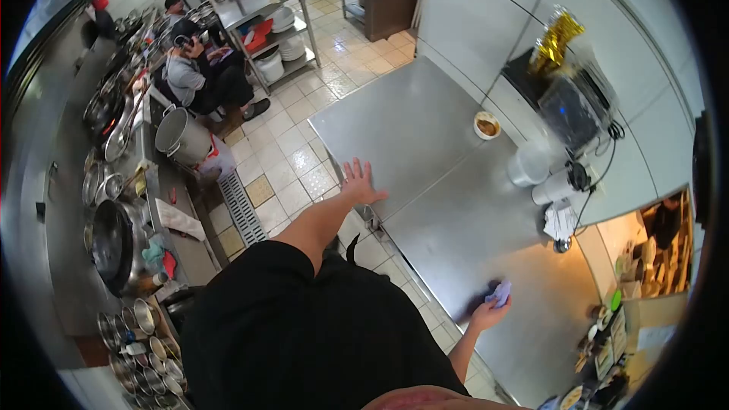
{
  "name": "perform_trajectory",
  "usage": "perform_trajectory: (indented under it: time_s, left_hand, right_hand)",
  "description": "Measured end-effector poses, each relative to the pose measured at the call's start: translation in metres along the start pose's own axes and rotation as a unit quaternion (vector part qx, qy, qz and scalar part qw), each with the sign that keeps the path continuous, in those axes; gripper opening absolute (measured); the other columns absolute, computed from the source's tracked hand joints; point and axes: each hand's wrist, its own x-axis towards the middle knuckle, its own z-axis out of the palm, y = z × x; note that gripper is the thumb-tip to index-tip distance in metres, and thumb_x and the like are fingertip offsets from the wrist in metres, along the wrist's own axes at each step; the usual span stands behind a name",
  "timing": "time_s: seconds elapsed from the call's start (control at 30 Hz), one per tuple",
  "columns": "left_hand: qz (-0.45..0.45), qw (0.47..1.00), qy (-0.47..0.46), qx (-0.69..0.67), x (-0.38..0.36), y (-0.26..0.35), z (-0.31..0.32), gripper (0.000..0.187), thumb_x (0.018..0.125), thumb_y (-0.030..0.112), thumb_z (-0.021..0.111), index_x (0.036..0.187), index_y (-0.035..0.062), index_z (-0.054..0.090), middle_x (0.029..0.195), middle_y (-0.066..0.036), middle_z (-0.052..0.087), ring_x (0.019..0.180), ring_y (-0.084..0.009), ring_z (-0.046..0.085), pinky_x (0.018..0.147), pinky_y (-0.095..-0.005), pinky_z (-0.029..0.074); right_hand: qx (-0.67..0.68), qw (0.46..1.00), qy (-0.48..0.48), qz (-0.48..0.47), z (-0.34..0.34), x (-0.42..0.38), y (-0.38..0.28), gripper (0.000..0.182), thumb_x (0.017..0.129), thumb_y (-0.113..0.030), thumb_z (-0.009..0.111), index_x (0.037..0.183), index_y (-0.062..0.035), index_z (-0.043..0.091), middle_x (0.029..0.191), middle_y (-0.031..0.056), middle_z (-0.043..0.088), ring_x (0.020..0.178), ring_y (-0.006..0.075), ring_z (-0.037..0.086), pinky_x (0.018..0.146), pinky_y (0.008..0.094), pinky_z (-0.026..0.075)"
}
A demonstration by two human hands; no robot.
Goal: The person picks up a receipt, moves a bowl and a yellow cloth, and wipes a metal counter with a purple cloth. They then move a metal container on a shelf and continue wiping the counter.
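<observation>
Right hand (488,313) is gripping a cloth (500,293) against the surface (425,152); left hand (360,184) is resting flat, fingers spread, holding nothing.

cloth (500,293): mostly hidden under the right hand (488,313), only a bluish corner shows
bowl (487,125): contents too small to tell
far person's face (184,38): blurred
desk (425,144): near end cut off by the dark rim

Bright overhead light glares off the steel table (425,129); fisheye bends and darkens the edges.
</observation>
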Motion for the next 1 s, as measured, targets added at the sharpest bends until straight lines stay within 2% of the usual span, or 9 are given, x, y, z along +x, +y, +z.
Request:
perform_trajectory:
  time_s: [0.13,0.27,0.37,0.47,0.6,0.63,0.7,0.83,1.0]
  left_hand:
    - [0.140,0.987,0.057,-0.060,0.005,-0.059,0.010,0.102,0.084,0.070,0.064,0.163,0.0199,0.022,0.171,-0.017,0.000,0.156,-0.0420,0.000,0.120,-0.0640,0.020]
    - [0.253,0.967,0.026,-0.020,-0.009,-0.109,-0.017,0.082,0.095,0.059,0.057,0.160,0.0179,0.030,0.170,-0.017,0.010,0.156,-0.0382,0.009,0.122,-0.0588,0.021]
    - [0.188,0.961,0.182,-0.090,-0.015,-0.155,-0.013,0.085,0.095,0.059,0.056,0.160,0.0108,0.029,0.169,-0.019,0.012,0.156,-0.0387,0.009,0.122,-0.0582,0.021]
    - [0.045,0.966,0.199,-0.157,0.004,-0.241,0.011,0.086,0.097,0.059,0.055,0.158,0.0046,0.029,0.163,-0.023,0.028,0.152,-0.0408,0.025,0.122,-0.0467,0.028]
    - [-0.096,0.951,-0.264,-0.132,0.004,-0.396,0.004,0.073,0.098,0.062,0.049,0.127,-0.0022,0.066,0.126,-0.027,0.066,0.126,-0.0409,0.059,0.108,-0.0458,0.046]
    - [-0.165,0.934,-0.275,-0.156,-0.010,-0.438,0.011,0.071,0.096,0.061,0.050,0.116,-0.0041,0.070,0.124,-0.027,0.067,0.121,-0.0412,0.062,0.102,-0.0484,0.049]
    - [-0.160,0.963,-0.211,-0.043,-0.043,-0.510,0.018,0.070,0.094,0.060,0.054,0.118,-0.0036,0.069,0.127,-0.027,0.065,0.123,-0.0410,0.061,0.102,-0.0469,0.050]
    - [-0.260,0.944,-0.158,-0.126,-0.102,-0.612,0.019,0.067,0.093,0.056,0.058,0.118,-0.0041,0.070,0.129,-0.027,0.065,0.123,-0.0413,0.061,0.103,-0.0444,0.049]
    - [-0.372,0.896,-0.124,-0.209,-0.136,-0.639,0.002,0.060,0.092,0.050,0.061,0.121,-0.0025,0.070,0.129,-0.024,0.066,0.122,-0.0395,0.062,0.101,-0.0427,0.050]
  right_hand:
    - [-0.240,0.968,-0.067,0.014,0.023,0.021,-0.107,0.084,0.085,-0.026,0.073,0.156,-0.0057,0.033,0.149,0.0210,0.048,0.135,0.0406,0.047,0.110,0.0545,0.037]
    - [-0.202,0.970,-0.060,-0.123,0.075,0.017,-0.151,0.081,0.084,-0.026,0.073,0.153,-0.0069,0.036,0.149,0.0199,0.047,0.138,0.0401,0.042,0.113,0.0546,0.033]
    - [-0.194,0.961,-0.132,-0.150,0.111,-0.009,-0.213,0.078,0.084,-0.025,0.072,0.151,-0.0066,0.038,0.146,0.0190,0.049,0.139,0.0394,0.040,0.115,0.0547,0.029]
    - [-0.195,0.953,-0.144,-0.180,0.155,-0.046,-0.254,0.075,0.083,-0.025,0.073,0.148,-0.0057,0.043,0.142,0.0204,0.052,0.135,0.0403,0.043,0.115,0.0529,0.032]
    - [-0.189,0.939,-0.196,-0.208,0.223,-0.104,-0.313,0.073,0.084,-0.028,0.072,0.148,-0.0074,0.044,0.143,0.0194,0.051,0.138,0.0399,0.040,0.116,0.0542,0.029]
    - [-0.182,0.934,-0.212,-0.225,0.237,-0.115,-0.321,0.072,0.084,-0.029,0.072,0.147,-0.0083,0.044,0.144,0.0187,0.050,0.139,0.0394,0.039,0.117,0.0549,0.027]
    - [-0.181,0.927,-0.249,-0.214,0.257,-0.139,-0.366,0.071,0.085,-0.029,0.071,0.147,-0.0077,0.044,0.144,0.0190,0.050,0.139,0.0397,0.039,0.117,0.0549,0.026]
    - [-0.144,0.917,-0.297,-0.223,0.295,-0.174,-0.446,0.069,0.086,-0.029,0.071,0.146,-0.0064,0.045,0.142,0.0196,0.050,0.138,0.0397,0.038,0.117,0.0548,0.026]
    - [-0.103,0.896,-0.346,-0.256,0.337,-0.196,-0.509,0.067,0.087,-0.028,0.069,0.145,-0.0052,0.045,0.141,0.0199,0.050,0.139,0.0393,0.038,0.116,0.0548,0.027]
